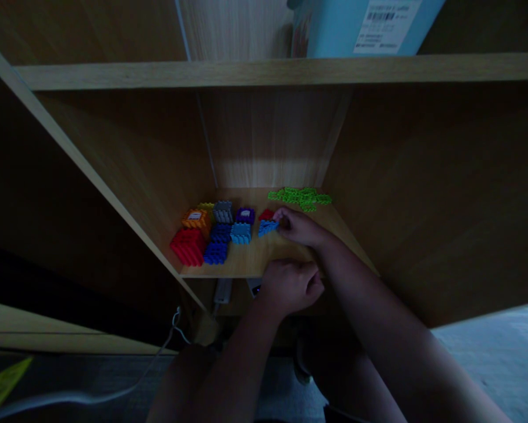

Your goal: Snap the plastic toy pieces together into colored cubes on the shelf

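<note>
My right hand (297,227) reaches over the shelf, its fingers closed in a pinch at the right end of a blue toothed plastic piece (267,227). Just behind that piece lies a small red piece (266,215), close to the fingertips. My left hand (291,285) is curled into a fist at the shelf's front edge; whether anything is inside it is hidden. To the left stand bundles of toothed plastic pieces: a light blue stack (241,233), a purple one (245,215), dark blue ones (216,253), a grey one (223,211), an orange one (195,218) and a red one (188,247).
Linked green pieces (300,198) lie at the back right of the wooden shelf (246,269). Above, a light blue box (356,29) stands on the upper shelf board (246,73). A white cable (144,376) runs along the lower left, and a white object (222,290) sits below the shelf.
</note>
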`<control>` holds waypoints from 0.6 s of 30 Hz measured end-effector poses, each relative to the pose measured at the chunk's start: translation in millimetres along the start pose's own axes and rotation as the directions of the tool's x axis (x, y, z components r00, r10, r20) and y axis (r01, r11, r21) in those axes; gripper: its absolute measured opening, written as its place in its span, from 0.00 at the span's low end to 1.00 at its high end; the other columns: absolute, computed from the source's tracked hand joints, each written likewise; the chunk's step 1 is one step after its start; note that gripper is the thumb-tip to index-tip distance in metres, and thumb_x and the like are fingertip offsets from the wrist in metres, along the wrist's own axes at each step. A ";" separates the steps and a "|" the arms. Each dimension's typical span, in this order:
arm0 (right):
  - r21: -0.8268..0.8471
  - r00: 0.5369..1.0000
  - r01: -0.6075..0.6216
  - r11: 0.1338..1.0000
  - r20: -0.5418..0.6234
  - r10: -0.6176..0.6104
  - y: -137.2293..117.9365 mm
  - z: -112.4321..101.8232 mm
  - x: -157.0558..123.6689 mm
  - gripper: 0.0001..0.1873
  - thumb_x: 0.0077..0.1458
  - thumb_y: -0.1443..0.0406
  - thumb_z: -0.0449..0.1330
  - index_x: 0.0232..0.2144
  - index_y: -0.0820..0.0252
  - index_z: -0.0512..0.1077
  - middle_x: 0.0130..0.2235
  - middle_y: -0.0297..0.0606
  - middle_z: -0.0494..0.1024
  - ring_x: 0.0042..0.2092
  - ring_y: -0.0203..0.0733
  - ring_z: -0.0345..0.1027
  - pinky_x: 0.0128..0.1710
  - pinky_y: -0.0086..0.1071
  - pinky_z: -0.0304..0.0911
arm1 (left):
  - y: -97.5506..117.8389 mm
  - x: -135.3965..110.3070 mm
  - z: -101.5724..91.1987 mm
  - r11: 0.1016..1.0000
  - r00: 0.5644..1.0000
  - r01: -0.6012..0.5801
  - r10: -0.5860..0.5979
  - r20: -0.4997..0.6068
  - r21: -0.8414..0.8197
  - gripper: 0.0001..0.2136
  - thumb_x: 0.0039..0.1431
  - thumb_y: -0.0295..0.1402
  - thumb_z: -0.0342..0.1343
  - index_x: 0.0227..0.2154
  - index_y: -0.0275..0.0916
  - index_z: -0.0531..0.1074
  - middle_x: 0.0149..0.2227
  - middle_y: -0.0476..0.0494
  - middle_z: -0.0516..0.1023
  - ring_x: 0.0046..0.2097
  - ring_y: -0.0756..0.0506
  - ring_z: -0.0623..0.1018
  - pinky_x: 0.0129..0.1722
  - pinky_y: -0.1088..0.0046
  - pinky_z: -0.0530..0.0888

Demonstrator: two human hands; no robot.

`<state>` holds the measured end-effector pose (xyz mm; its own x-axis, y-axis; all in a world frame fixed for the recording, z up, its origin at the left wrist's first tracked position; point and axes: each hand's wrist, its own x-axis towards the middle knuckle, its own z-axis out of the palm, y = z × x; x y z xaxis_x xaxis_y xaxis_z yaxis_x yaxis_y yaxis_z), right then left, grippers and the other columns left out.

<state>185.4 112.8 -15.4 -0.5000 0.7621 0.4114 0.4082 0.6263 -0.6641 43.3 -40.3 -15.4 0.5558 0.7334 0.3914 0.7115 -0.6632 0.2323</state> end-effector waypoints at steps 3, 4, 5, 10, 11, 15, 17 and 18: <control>0.008 1.000 0.005 1.000 -0.003 -0.005 1.8 1.3 0.0 0.17 0.51 0.67 0.62 0.45 0.55 0.72 0.43 0.36 0.80 0.38 0.41 0.72 0.42 0.36 0.67 | 0.6 0.0 -0.9 1.000 1.000 0.009 -0.009 0.000 0.002 0.08 0.65 0.39 0.56 0.33 0.43 0.77 0.31 0.45 0.84 0.34 0.41 0.83 0.33 0.66 0.72; 0.012 1.000 0.003 1.000 -0.005 -0.003 2.6 1.7 0.1 0.17 0.51 0.67 0.63 0.45 0.54 0.72 0.42 0.36 0.80 0.38 0.41 0.72 0.42 0.36 0.67 | 0.7 0.0 -1.2 1.000 1.000 0.011 -0.011 -0.001 0.004 0.08 0.65 0.39 0.56 0.33 0.43 0.77 0.31 0.45 0.84 0.34 0.41 0.83 0.33 0.66 0.72; 0.015 1.000 0.002 1.000 -0.008 -0.002 3.4 2.2 0.2 0.17 0.50 0.67 0.63 0.45 0.54 0.72 0.42 0.36 0.80 0.38 0.41 0.72 0.42 0.36 0.67 | 0.8 0.0 -1.4 1.000 1.000 0.011 -0.011 -0.002 0.006 0.08 0.65 0.39 0.56 0.33 0.44 0.77 0.31 0.45 0.84 0.34 0.41 0.83 0.33 0.66 0.72; 0.022 1.000 -0.009 1.000 -0.028 0.010 6.0 4.3 0.5 0.16 0.52 0.66 0.64 0.44 0.54 0.72 0.41 0.35 0.79 0.39 0.41 0.72 0.42 0.36 0.68 | 0.5 -0.1 -1.1 1.000 1.000 0.001 -0.001 -0.002 0.012 0.08 0.65 0.39 0.56 0.33 0.44 0.76 0.31 0.47 0.84 0.34 0.40 0.84 0.32 0.65 0.71; 0.023 1.000 -0.009 1.000 -0.026 0.009 6.2 4.5 0.6 0.16 0.52 0.66 0.64 0.45 0.54 0.72 0.40 0.35 0.79 0.39 0.42 0.72 0.42 0.36 0.68 | 0.4 -0.2 -0.8 1.000 1.000 0.001 -0.001 -0.007 0.014 0.08 0.65 0.39 0.56 0.33 0.44 0.76 0.31 0.47 0.84 0.34 0.40 0.84 0.32 0.65 0.71; 0.023 1.000 0.004 1.000 -0.020 -0.003 6.1 3.7 0.6 0.16 0.52 0.66 0.64 0.45 0.54 0.72 0.40 0.35 0.79 0.39 0.42 0.73 0.42 0.36 0.68 | 0.1 -0.5 -0.1 1.000 1.000 0.004 -0.004 -0.015 0.005 0.08 0.64 0.39 0.56 0.33 0.44 0.76 0.31 0.47 0.84 0.34 0.41 0.83 0.32 0.66 0.71; 0.015 1.000 -0.008 1.000 -0.014 0.008 5.4 2.8 0.4 0.16 0.52 0.66 0.64 0.45 0.55 0.72 0.41 0.35 0.79 0.38 0.41 0.72 0.41 0.35 0.67 | 0.2 -0.5 -0.1 1.000 1.000 0.005 -0.005 -0.013 -0.004 0.08 0.64 0.39 0.56 0.33 0.44 0.76 0.31 0.47 0.84 0.34 0.41 0.83 0.32 0.66 0.71; 0.012 1.000 -0.018 1.000 -0.009 0.018 5.1 2.5 0.3 0.17 0.52 0.66 0.64 0.45 0.55 0.72 0.40 0.35 0.79 0.38 0.40 0.72 0.40 0.35 0.67 | 0.2 -0.4 0.0 1.000 1.000 0.004 -0.004 -0.012 -0.006 0.08 0.64 0.39 0.56 0.33 0.44 0.76 0.31 0.47 0.84 0.34 0.41 0.83 0.32 0.66 0.71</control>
<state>185.5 115.9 -20.2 -0.4856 0.7747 0.4049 0.4079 0.6106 -0.6788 43.2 -40.8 -15.5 0.5473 0.7345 0.4012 0.7113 -0.6608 0.2395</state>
